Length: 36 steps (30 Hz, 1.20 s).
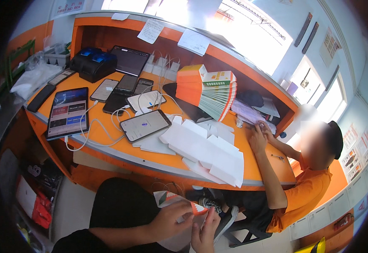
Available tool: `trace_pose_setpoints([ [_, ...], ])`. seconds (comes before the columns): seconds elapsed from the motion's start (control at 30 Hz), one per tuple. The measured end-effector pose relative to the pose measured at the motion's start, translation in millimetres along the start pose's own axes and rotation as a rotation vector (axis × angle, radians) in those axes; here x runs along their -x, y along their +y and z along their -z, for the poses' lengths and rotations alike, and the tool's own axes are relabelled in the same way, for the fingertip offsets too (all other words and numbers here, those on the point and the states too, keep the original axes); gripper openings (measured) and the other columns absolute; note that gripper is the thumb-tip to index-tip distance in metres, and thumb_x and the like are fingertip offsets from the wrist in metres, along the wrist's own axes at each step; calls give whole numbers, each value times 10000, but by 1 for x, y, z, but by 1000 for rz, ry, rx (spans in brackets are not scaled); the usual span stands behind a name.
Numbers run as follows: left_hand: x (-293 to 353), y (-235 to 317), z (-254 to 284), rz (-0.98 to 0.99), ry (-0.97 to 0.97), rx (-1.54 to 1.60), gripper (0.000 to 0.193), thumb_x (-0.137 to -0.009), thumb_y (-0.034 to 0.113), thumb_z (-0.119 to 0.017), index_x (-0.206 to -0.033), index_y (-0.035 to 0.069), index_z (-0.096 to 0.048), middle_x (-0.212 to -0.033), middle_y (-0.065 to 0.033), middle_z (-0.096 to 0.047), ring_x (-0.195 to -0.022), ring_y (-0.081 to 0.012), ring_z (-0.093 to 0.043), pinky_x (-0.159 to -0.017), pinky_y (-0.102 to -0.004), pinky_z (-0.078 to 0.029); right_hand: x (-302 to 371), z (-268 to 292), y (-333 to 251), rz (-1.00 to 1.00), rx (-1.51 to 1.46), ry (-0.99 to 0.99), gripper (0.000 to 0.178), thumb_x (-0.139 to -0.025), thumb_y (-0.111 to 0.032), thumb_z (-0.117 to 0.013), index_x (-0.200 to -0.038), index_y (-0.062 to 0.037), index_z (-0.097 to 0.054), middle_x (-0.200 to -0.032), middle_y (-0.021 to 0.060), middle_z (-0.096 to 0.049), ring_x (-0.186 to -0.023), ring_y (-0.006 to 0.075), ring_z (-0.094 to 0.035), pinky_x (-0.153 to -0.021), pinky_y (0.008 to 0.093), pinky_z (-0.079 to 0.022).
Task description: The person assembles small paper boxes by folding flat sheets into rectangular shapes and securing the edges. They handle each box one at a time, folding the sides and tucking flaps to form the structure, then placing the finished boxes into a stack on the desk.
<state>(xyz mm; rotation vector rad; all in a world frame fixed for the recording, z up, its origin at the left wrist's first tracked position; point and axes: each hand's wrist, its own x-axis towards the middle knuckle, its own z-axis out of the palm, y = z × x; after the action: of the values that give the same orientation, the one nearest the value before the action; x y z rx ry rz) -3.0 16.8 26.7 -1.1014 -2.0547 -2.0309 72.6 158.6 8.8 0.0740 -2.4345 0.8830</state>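
In my lap, a thin card sheet (pixel 198 209), white with orange and green print, is partly folded and tilted. It looks like a paper carton blank. My left hand (pixel 171 223) grips it from the left, fingers curled over its edge. My right hand (pixel 206 231) pinches its right end between thumb and fingers. Its lower part is partly hidden by my hands. On the orange desk (pixel 268 168) above, white unfolded carton blanks (pixel 213 154) lie in a loose pile. Behind them stands a fanned stack of orange and green printed cartons (pixel 211 90).
Several phones, including a white-screened phone (pixel 145 125), and a tablet (pixel 66 113) lie at left among white charging cables (pixel 92 122). Black devices (pixel 93 63) stand behind. At right sits a person in an orange shirt (pixel 306 198), hands (pixel 260 133) over the desk. A small key-like metal object (pixel 278 157) lies there.
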Motion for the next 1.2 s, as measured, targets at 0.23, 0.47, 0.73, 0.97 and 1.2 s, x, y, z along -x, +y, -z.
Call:
trace_pose_setpoints([
  [0.23,-3,-4,3,64,-13,106,305,-817,17,-635,-1121,15,-603,-1051,-135,-623,-950,-272,-612,-815,-334,-495,7,-10,16,-110,-400,121,280,-921,-103,-560,-1166,-3,-469,-1182,197,-524,-1083,227,-536,-895,341,-464],
  [0.47,-2,-7,1,-22,-50,15,284,-844,71,-630,-1119,2,-604,-1053,-139,-624,-1005,-291,-600,-849,-343,-478,-10,0,-8,36,-183,249,203,-882,-130,-627,-1030,-10,-558,-1190,179,-548,-1062,272,-551,-876,356,-468],
  [0.73,-2,5,12,44,-165,29,274,-881,155,-638,-1111,8,-631,-1071,-160,-639,-1010,-265,-617,-845,-369,-490,-9,-2,-8,30,-137,335,160,-858,-135,-650,-947,-12,-598,-1129,158,-549,-980,235,-551,-815,319,-465],
  [0.97,3,12,11,93,-190,-5,212,-886,146,-620,-1036,-3,-642,-1023,-146,-649,-977,-261,-624,-843,-344,-482,-5,-3,-12,-59,-387,362,87,-829,-39,-661,-890,-12,-605,-1089,137,-531,-920,206,-538,-768,279,-450],
  [1.2,7,12,7,34,-51,10,189,-850,135,-668,-994,13,-672,-942,-124,-677,-865,-220,-657,-764,-313,-503,-12,6,-36,-46,-225,349,63,-818,-18,-670,-814,-23,-608,-1028,122,-529,-944,227,-531,-811,316,-432],
])
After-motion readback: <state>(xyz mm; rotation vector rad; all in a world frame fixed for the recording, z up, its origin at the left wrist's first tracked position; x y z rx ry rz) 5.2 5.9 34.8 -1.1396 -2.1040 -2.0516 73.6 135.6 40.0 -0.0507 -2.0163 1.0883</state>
